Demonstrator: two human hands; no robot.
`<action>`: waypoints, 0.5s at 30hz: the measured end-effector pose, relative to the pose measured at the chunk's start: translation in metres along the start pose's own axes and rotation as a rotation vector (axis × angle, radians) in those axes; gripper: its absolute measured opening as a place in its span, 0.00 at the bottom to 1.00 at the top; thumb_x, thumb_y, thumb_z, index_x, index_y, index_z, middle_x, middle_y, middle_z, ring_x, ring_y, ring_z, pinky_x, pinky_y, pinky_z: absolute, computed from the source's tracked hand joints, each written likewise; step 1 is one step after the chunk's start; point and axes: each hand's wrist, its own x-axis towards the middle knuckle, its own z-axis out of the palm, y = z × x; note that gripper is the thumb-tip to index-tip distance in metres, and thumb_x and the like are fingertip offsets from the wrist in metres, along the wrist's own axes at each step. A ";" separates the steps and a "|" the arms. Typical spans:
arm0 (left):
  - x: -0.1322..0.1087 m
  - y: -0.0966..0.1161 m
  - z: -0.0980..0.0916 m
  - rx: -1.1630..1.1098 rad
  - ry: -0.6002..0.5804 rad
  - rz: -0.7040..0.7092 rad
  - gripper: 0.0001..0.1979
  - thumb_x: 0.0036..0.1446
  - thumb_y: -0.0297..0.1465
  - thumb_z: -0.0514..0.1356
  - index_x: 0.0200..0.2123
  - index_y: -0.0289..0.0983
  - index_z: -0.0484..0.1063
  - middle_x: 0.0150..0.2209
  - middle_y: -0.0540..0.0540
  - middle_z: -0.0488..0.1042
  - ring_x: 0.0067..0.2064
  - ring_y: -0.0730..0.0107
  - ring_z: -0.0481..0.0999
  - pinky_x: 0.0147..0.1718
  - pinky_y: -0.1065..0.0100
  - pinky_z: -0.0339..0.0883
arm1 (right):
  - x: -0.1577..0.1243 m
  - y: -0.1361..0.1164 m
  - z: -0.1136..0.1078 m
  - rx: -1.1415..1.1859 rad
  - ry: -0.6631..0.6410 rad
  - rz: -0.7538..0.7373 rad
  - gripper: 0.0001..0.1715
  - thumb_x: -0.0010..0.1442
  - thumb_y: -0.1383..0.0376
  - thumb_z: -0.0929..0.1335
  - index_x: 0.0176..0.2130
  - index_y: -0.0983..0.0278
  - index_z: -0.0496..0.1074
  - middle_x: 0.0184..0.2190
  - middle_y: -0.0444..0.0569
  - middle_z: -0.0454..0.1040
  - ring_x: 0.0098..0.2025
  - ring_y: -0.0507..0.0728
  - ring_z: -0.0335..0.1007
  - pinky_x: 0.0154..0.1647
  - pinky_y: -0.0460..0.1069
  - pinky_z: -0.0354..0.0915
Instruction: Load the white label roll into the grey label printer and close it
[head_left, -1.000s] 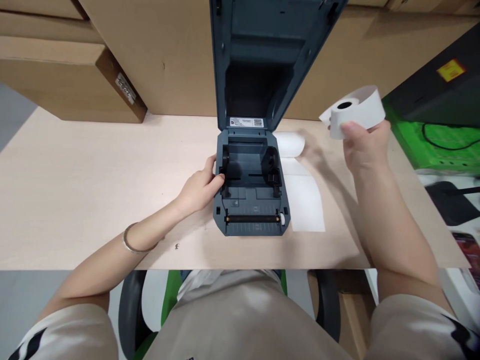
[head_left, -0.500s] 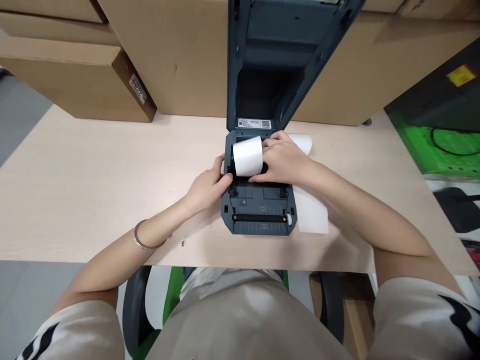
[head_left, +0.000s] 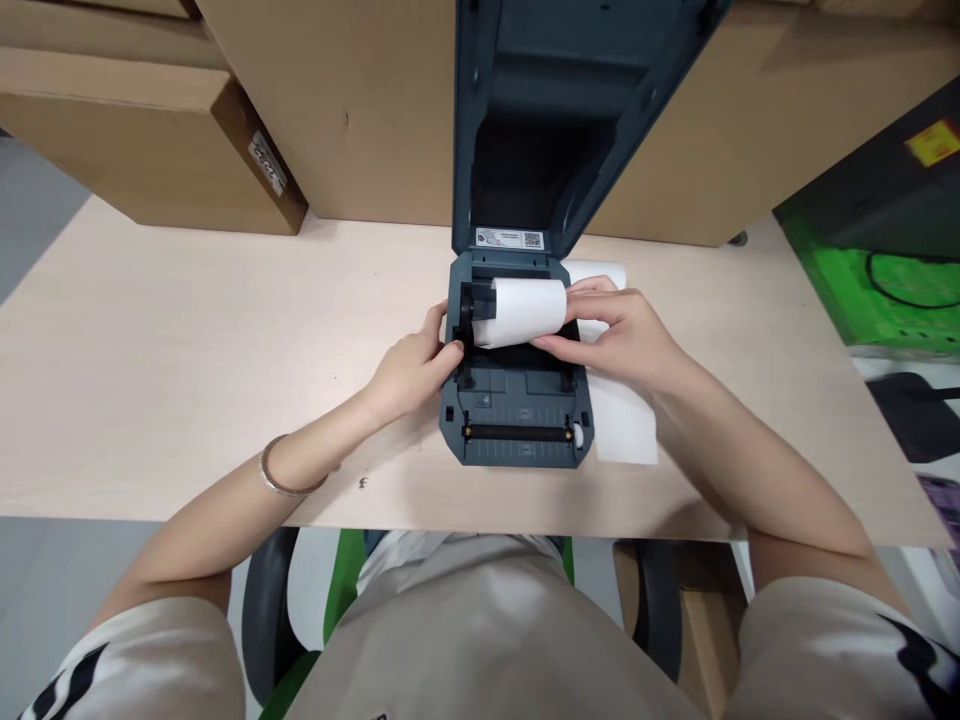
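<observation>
Printer [head_left: 504, 410]: dark blue-grey, standing on the table [head_left: 187, 360] in front of you, its lid [head_left: 551, 110] raised at the back.
Paper roll [head_left: 529, 308]: white, lying sideways at the printer's rear compartment, its left end just short of the black holder [head_left: 466, 305] on that side; your fingers cover its right end, so you cannot tell whether it touches anything there.
Right hand [head_left: 628, 335]: yours is partly closed, thumb on the near side of the roll's right end, fingers on the far side, holding it.
Left hand [head_left: 409, 375]: you have it hooked on the printer's left side, thumb over the upper edge, fingers along the outer wall; some fingertips are hidden.
Black roller [head_left: 517, 433]: runs across the printer's front, with a white wheel [head_left: 578, 435] at its right end.
Loose paper [head_left: 628, 425]: white, on the table just right of the printer, partly beneath your right hand.
Bracelet [head_left: 271, 478]: around your left forearm.
Cardboard box [head_left: 135, 150]: at the table's far left.
</observation>
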 end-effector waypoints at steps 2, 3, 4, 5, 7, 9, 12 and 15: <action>0.000 0.000 0.000 0.007 0.002 -0.009 0.36 0.63 0.45 0.47 0.71 0.36 0.55 0.25 0.51 0.76 0.33 0.52 0.79 0.38 0.56 0.72 | -0.007 0.000 -0.001 -0.002 -0.008 -0.013 0.10 0.58 0.53 0.78 0.37 0.55 0.83 0.40 0.47 0.85 0.52 0.67 0.79 0.63 0.67 0.71; 0.001 0.000 0.000 0.010 0.003 -0.014 0.36 0.63 0.45 0.47 0.71 0.36 0.55 0.25 0.51 0.76 0.33 0.52 0.79 0.38 0.56 0.72 | -0.010 -0.001 0.000 0.006 -0.026 -0.040 0.12 0.57 0.52 0.79 0.39 0.55 0.82 0.42 0.47 0.85 0.52 0.67 0.79 0.67 0.68 0.69; 0.001 -0.001 0.000 0.011 0.006 -0.018 0.36 0.63 0.45 0.47 0.71 0.37 0.55 0.25 0.51 0.77 0.34 0.51 0.80 0.39 0.56 0.72 | -0.013 -0.002 0.001 0.018 -0.049 -0.078 0.16 0.57 0.51 0.79 0.41 0.55 0.82 0.44 0.47 0.85 0.53 0.66 0.80 0.72 0.70 0.65; 0.001 -0.001 0.000 0.010 0.009 -0.020 0.36 0.63 0.45 0.48 0.71 0.37 0.54 0.26 0.51 0.77 0.34 0.51 0.80 0.39 0.55 0.72 | -0.016 -0.004 0.003 0.030 -0.070 -0.124 0.18 0.57 0.50 0.80 0.44 0.55 0.82 0.46 0.47 0.85 0.54 0.66 0.80 0.76 0.70 0.60; 0.001 0.000 0.000 0.013 0.007 -0.024 0.36 0.63 0.45 0.47 0.71 0.36 0.54 0.27 0.50 0.78 0.35 0.50 0.80 0.41 0.55 0.72 | -0.023 -0.007 0.007 0.037 -0.075 -0.235 0.19 0.58 0.50 0.79 0.46 0.54 0.82 0.48 0.47 0.85 0.55 0.65 0.81 0.78 0.70 0.57; 0.000 0.002 -0.001 0.023 -0.001 -0.035 0.36 0.63 0.45 0.47 0.71 0.36 0.54 0.27 0.50 0.77 0.35 0.50 0.79 0.41 0.54 0.71 | -0.031 -0.011 0.013 0.006 -0.030 -0.361 0.10 0.62 0.56 0.78 0.44 0.53 0.83 0.44 0.45 0.86 0.51 0.62 0.83 0.75 0.67 0.65; -0.002 0.006 -0.003 0.031 -0.006 -0.040 0.37 0.63 0.44 0.46 0.71 0.35 0.55 0.26 0.50 0.76 0.35 0.50 0.78 0.40 0.54 0.71 | -0.048 -0.022 0.018 -0.104 -0.001 -0.504 0.09 0.63 0.66 0.76 0.43 0.52 0.83 0.40 0.41 0.87 0.46 0.58 0.85 0.64 0.60 0.77; -0.003 0.007 -0.003 0.029 0.006 -0.032 0.37 0.63 0.45 0.46 0.71 0.35 0.56 0.27 0.49 0.76 0.36 0.49 0.78 0.41 0.53 0.72 | -0.065 -0.035 0.020 -0.240 -0.059 -0.534 0.14 0.66 0.70 0.73 0.48 0.52 0.83 0.45 0.39 0.87 0.50 0.56 0.85 0.59 0.55 0.81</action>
